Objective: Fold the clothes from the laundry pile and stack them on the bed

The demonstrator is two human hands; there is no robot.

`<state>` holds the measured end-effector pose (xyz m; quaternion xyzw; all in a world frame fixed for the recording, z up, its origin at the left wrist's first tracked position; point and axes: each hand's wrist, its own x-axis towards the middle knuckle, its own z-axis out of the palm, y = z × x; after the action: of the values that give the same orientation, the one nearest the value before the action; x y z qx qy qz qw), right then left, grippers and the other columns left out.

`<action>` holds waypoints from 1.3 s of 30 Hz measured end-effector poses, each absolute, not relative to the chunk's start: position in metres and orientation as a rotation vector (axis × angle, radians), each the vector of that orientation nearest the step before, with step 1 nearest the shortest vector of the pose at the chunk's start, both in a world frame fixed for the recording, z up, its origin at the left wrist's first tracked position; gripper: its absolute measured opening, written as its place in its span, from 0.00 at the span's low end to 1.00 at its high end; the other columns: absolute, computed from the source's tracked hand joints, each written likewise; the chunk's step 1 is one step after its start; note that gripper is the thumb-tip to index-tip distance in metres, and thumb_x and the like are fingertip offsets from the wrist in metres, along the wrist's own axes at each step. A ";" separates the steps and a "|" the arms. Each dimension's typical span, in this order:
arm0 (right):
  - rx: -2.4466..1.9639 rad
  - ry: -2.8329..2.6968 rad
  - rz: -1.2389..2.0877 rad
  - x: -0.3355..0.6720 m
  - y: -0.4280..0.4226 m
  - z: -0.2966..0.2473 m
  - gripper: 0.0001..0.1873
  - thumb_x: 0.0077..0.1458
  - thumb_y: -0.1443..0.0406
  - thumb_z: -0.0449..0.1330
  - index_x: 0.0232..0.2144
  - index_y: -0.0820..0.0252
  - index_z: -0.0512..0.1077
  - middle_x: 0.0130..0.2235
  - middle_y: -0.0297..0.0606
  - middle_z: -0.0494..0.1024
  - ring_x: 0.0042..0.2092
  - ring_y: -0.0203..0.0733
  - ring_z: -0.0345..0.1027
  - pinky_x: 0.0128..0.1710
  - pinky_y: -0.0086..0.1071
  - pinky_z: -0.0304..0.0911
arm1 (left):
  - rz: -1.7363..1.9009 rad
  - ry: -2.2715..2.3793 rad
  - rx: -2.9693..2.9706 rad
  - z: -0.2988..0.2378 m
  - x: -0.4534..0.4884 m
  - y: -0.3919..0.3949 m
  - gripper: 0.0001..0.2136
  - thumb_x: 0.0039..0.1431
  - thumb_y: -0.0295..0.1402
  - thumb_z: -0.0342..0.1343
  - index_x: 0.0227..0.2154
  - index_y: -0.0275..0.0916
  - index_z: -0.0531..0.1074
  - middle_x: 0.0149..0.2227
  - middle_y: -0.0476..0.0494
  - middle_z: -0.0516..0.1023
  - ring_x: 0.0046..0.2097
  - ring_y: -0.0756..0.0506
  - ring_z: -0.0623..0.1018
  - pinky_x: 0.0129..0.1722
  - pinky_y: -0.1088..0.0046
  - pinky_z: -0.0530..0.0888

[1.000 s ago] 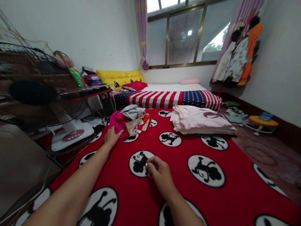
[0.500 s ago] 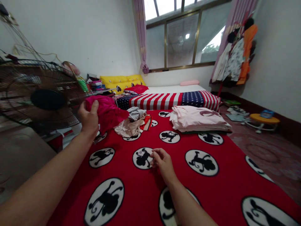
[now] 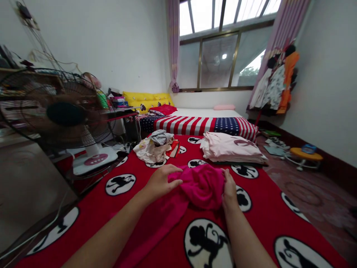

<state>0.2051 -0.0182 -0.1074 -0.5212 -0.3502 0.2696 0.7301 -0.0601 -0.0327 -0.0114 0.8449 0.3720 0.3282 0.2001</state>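
Pink cloth now lies in the middle of the red blanket, moved off the loose pile of clothes and away from the fan; one end trails toward the near edge, under the left forearm; the left hand sits at the cloth's left side, thumb and fingers spread apart; the right hand touches its right edge, though whether it pinches, I cannot tell; beyond lies a folded stack of clothes.

pink cloth is looking soft and matt
the blanket is looking fleecy, the fan base smooth plastic
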 end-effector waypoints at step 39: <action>-1.523 -1.821 0.369 0.152 -0.056 -0.079 0.14 0.46 0.70 0.60 0.38 0.56 0.77 0.37 0.40 0.77 0.38 0.44 0.70 0.38 0.34 0.62 | 0.703 1.174 1.794 -0.050 -0.083 -0.018 0.44 0.44 0.45 0.66 0.64 0.41 0.54 0.59 0.27 0.65 0.41 0.42 0.78 0.38 0.66 0.75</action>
<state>0.1521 -0.0561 -0.0786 -0.5910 -0.7069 0.1433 0.3612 -0.0826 -0.0178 -0.0503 0.7186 0.4700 0.2817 0.4282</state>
